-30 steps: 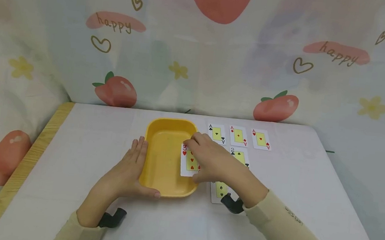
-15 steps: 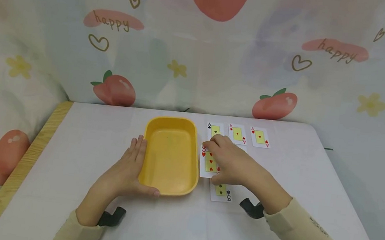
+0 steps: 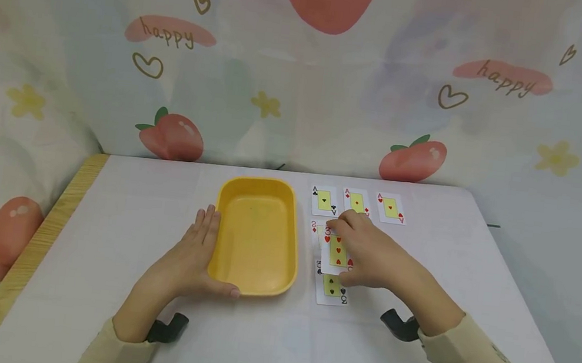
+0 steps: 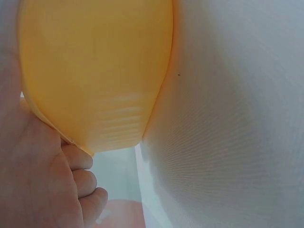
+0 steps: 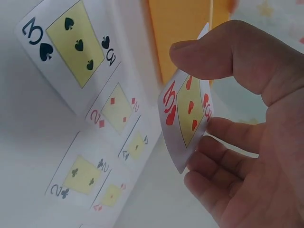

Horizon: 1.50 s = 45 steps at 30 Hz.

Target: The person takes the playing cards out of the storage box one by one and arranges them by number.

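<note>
Behind the white table (image 3: 104, 233) hangs a peach-print cloth (image 3: 173, 33) reading "happy". At the yellow tray's (image 3: 256, 234) three o'clock, the right hand (image 3: 368, 255) pinches the 3 of hearts (image 3: 337, 250) above the laid-out cards; the left hand (image 3: 192, 260) rests flat against the tray's side.

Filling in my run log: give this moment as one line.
left hand: rests against yellow plastic tray | right hand: pinches three of hearts card
</note>
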Motion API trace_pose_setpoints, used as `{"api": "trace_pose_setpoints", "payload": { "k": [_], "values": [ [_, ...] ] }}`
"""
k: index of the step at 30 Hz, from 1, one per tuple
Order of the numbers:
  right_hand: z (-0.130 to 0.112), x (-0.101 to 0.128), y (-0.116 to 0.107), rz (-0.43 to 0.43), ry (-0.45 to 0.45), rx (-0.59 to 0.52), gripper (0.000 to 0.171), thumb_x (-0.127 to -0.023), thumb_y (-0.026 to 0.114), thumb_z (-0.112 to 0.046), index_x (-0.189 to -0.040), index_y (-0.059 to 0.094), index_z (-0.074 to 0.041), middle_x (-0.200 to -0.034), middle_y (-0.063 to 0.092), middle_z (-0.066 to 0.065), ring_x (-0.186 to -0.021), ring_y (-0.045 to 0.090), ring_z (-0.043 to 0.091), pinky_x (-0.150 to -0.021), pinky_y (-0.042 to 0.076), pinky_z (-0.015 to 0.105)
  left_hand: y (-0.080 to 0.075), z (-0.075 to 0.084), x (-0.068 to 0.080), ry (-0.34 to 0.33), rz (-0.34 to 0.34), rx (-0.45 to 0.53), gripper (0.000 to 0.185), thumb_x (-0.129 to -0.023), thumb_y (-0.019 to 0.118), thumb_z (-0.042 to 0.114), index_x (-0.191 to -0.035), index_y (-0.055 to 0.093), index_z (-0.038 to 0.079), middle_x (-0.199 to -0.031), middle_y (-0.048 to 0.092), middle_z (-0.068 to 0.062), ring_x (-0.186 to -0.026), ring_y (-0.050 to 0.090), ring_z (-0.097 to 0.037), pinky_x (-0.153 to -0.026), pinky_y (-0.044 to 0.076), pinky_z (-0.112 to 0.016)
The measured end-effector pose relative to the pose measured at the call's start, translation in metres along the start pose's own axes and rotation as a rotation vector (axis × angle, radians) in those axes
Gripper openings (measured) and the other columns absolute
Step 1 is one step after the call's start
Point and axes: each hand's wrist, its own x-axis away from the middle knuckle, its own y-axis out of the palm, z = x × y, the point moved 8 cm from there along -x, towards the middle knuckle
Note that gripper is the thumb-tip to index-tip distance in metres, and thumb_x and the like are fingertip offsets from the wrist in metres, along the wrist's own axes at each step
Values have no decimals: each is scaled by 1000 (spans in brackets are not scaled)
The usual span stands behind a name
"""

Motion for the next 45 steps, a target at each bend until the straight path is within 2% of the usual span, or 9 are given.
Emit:
{"api": "trace_pose_setpoints", "payload": {
  "k": [6,13,19,25,34,41,45],
  "values": [
    [11,9,3,2,25,-3,90,-63,92,-25,-142,52,-10,-129,50,4,-112,46,19,-88,57,34,0,1,0,12,3,-6,152,-59,76,81,-157,-2,-4,-166,-7,-21,-153,-3,-41,-122,15,-57],
    [22,18,12,13,20,16,85,-63,90,-20,-139,54,-8,-125,51,5,-107,46,19,-82,54,31,0,-1,-1,16,9,-8,152,-59,75,82,-157,-3,-4,-166,-7,-22,-153,-2,-42,-122,16,-57],
    [31,25,26,-13,36,-4,87,-61,91,-18,-139,54,-7,-125,51,6,-108,45,21,-79,55,30,1,-3,0,20,15,-13,155,-56,66,91,-157,-2,-4,-166,-6,-23,-153,-2,-42,-121,16,-58],
    [40,33,43,-22,33,-10,84,-61,88,-15,-138,54,-7,-125,50,5,-106,44,19,-77,52,28,1,-3,0,14,6,-7,156,-55,67,91,-157,-3,-4,-166,-7,-22,-153,-3,-41,-122,16,-57],
    [49,42,63,7,54,-45,86,-61,88,-18,-141,55,-10,-129,50,5,-111,45,21,-83,54,34,-1,-4,1,-12,-17,-14,155,-56,70,88,-158,-5,-2,-166,-9,-20,-153,-5,-40,-122,15,-56],
    [56,44,58,8,84,-95,85,-67,84,-17,-144,51,-15,-139,47,8,-122,44,28,-92,53,44,-4,-8,0,-8,-19,-49,154,-57,68,89,-157,-5,-3,-165,-10,-22,-152,-6,-43,-122,14,-57],
    [67,46,34,98,133,-181,81,-75,81,-20,-148,46,-16,-148,41,10,-134,36,34,-101,49,55,-6,-11,0,3,-20,-82,150,-61,68,88,-158,-2,-3,-166,-9,-22,-152,-4,-45,-120,15,-61]
  ]
}}
